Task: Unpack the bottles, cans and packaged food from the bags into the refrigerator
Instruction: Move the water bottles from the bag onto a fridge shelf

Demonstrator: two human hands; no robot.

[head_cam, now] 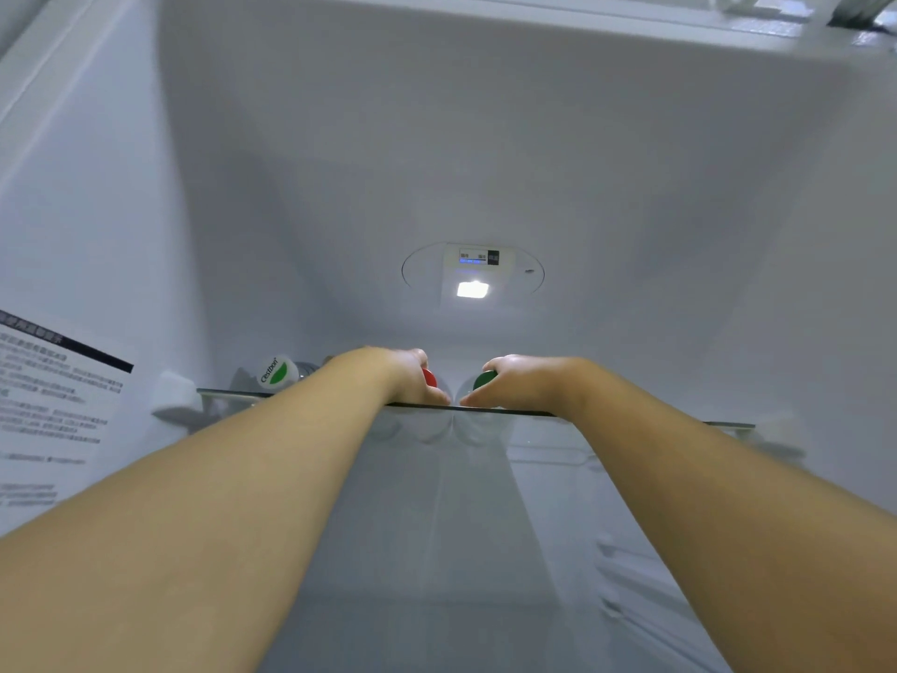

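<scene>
Refrigerator [437, 138] interior, glass shelf [728, 424]. Left hand [412, 376] curled round red-capped bottle [429, 378], right hand [526, 381] round green-capped bottle [484, 381], side by side mid-shelf; white-capped bottle [277, 374] at 9 o'clock. Probably full: heavy, smooth, slippery; grip the body, not the cap.

Glossy glass shelf [233, 393], matt plastic walls [340, 162].

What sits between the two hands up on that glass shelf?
Head view: the red-capped bottle the left hand holds and the green-capped bottle the right hand holds, side by side.
</scene>
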